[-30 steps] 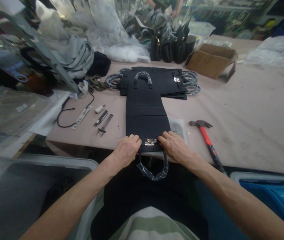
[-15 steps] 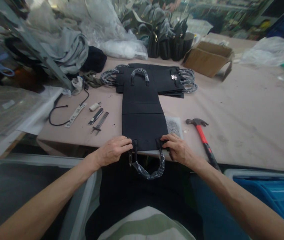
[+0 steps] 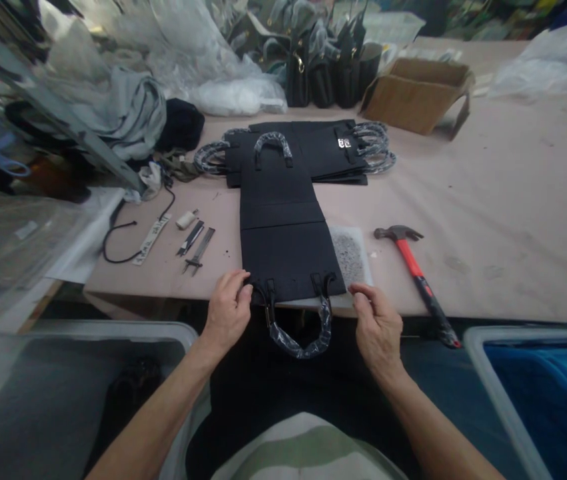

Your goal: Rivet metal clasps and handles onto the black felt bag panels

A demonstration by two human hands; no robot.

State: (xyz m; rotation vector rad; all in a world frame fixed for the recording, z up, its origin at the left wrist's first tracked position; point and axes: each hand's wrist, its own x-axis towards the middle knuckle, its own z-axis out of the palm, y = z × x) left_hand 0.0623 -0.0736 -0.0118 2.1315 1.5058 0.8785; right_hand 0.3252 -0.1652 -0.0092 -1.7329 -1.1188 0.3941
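A black leather bag panel [image 3: 283,253] lies lengthwise at the table's front edge, its far part over a pile of similar panels. A plastic-wrapped bag handle [image 3: 299,348] hangs over the edge from its near end, and a second wrapped handle [image 3: 273,139] lies on its far part. Short black straps curl outward beside the near handle. My left hand [image 3: 228,310] is closed, fingertips pinching the end of the left strap [image 3: 258,287]. Just off the panel's right corner, my right hand [image 3: 379,327] holds nothing, with thumb and fingers slightly apart.
A claw hammer [image 3: 416,277] lies to the right, beyond a speckled white slab [image 3: 350,257]. Calipers [image 3: 199,252], a blade tool [image 3: 190,238] and a corded tag [image 3: 152,239] lie left. Behind are stacked panels [image 3: 333,157], a cardboard box [image 3: 416,93] and finished bags [image 3: 323,80]. Bins [image 3: 483,360] flank me.
My right hand has let go of the right strap and drawn back to the right. My left hand has moved slightly outward, bending the left strap away from the panel.
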